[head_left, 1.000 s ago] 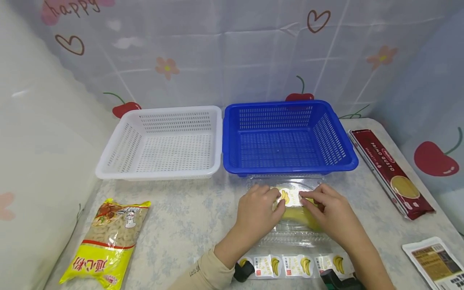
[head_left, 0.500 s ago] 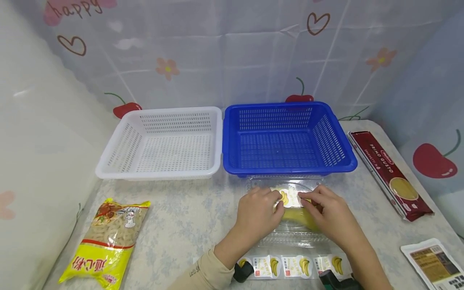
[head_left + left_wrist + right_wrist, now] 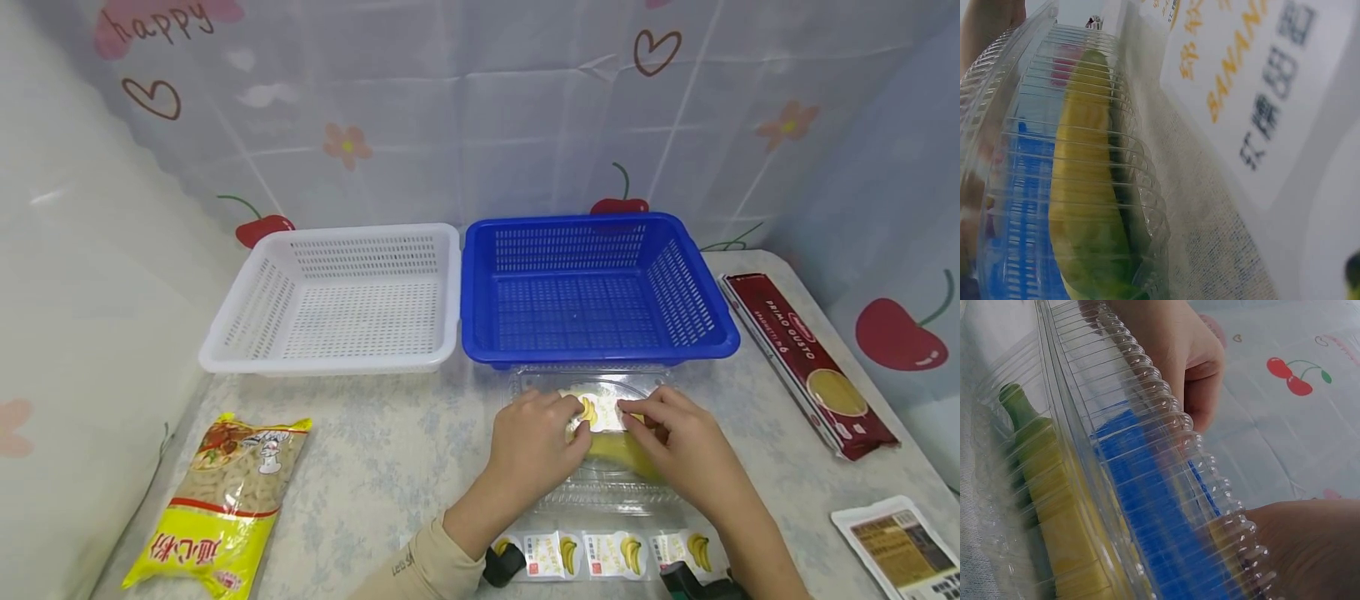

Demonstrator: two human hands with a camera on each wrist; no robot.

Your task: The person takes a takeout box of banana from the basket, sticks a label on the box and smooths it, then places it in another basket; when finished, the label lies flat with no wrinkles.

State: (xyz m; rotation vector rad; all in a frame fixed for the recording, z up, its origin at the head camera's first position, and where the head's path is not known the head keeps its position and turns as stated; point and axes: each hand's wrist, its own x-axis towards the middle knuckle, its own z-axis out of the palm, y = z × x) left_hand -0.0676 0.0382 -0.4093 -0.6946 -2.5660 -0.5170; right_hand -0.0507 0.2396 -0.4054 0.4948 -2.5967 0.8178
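Observation:
A clear plastic clamshell box (image 3: 555, 500) sits in front of the blue basket, with a yellow-green banana (image 3: 622, 454) inside; the side views (image 3: 1088, 187) show it through the ribbed wall. Over the lid is a white banana sticker (image 3: 603, 411). My left hand (image 3: 536, 442) pinches the sticker's left edge, and my right hand (image 3: 686, 446) pinches its right edge. Fingers partly hide both edges. Whether the sticker touches the lid all over, I cannot tell. A strip of several more banana stickers (image 3: 585, 554) lies nearer me, below the box.
Behind the box stand a blue basket (image 3: 723, 343) and, to its left, a white basket (image 3: 330, 367). A yellow pasta bag (image 3: 225, 500) lies at left. At right are a red spaghetti pack (image 3: 810, 362) and a white-edged pouch (image 3: 900, 546).
Both hands stay at the sticker in nearly the same place. The whole scene shifts slightly down in the head view.

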